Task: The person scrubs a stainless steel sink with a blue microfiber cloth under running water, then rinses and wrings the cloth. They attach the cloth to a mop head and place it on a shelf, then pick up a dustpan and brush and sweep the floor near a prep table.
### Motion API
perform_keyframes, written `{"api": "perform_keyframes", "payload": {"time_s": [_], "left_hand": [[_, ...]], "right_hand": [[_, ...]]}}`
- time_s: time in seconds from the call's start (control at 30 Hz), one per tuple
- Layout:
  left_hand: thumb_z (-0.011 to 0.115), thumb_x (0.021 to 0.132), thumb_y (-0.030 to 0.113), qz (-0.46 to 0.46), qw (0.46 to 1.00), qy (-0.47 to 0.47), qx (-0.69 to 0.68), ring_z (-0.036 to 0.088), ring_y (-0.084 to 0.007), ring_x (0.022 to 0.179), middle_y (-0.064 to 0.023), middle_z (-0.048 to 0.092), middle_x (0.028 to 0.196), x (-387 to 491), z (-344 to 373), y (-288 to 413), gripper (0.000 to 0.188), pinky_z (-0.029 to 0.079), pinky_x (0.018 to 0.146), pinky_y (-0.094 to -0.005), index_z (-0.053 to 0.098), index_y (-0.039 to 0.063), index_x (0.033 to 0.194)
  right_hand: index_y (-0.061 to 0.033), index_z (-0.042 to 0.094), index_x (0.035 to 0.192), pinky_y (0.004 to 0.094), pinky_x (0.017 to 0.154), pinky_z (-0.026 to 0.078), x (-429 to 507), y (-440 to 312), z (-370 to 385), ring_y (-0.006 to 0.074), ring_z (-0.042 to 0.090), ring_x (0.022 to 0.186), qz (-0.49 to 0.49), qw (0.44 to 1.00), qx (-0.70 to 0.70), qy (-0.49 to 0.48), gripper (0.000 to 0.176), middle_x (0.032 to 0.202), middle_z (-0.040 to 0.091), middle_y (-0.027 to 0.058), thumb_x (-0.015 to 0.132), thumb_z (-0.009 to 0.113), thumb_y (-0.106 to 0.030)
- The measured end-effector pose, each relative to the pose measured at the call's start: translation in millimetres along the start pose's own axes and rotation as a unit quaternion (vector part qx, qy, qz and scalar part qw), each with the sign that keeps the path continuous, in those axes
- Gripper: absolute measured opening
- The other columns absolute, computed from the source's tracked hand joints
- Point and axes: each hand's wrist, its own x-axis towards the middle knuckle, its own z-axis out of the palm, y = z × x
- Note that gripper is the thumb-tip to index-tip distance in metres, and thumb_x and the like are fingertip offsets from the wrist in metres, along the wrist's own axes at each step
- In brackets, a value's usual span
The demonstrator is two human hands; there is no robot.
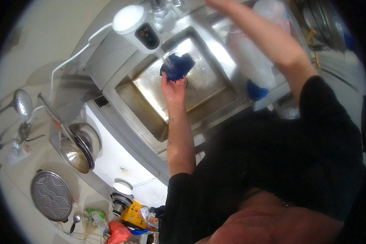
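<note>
My left hand (174, 91) holds a crumpled dark blue cloth (180, 66) above the stainless steel sink basin (198, 100). Water runs onto the cloth from the spout of a white electric water-heating tap (133, 26), whose dark panel shows lit digits. My right arm reaches over the right side of the sink towards the back. Only part of my right hand (217, 4) shows at the top edge, near the metal tap fittings (164, 16); its fingers are cut off, so what it touches is hidden.
Right of the basin stands a translucent plastic bag (250, 58), with a blue cloth-like piece (257, 91) near the counter edge. A white power cord (62, 64) runs along the wall. Strainers (76, 155), a skimmer (22, 103) and a perforated metal plate (51, 195) are at left.
</note>
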Motion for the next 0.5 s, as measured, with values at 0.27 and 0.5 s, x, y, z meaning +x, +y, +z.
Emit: {"api": "perform_keyframes", "payload": {"time_s": [0.27, 0.5], "left_hand": [[0.049, 0.109, 0.034, 0.001, 0.999, 0.018, 0.037, 0.062, -0.0247, 0.122, -0.0085, 0.065, 0.134, 6.5, -5.2, -3.9, 0.036, 0.051, 0.099, -0.0407, 0.058, 0.009, 0.134], [0.051, 0.109, 0.026, 0.053, 0.996, 0.026, 0.072, 0.064, -0.0200, 0.104, -0.0092, 0.064, 0.127, 2.6, 4.2, -4.2, 0.035, 0.054, 0.079, -0.0317, 0.055, 0.008, 0.138]], "right_hand": [[0.0001, 0.063, 0.129, 0.0432, 0.112, 0.044, -209.5, 20.9, 139.0, 0.0322, 0.057, 0.132, -0.081, 0.928, -0.277, -0.234, 0.036, 0.132, 0.065, 0.0180, 0.100, 0.056, -0.021], [0.0012, 0.063, 0.130, 0.0452, 0.114, 0.042, -274.6, 20.1, 117.4, 0.0374, 0.052, 0.136, -0.050, 0.950, -0.230, -0.203, 0.046, 0.137, 0.061, 0.0198, 0.101, 0.060, -0.034]]}}
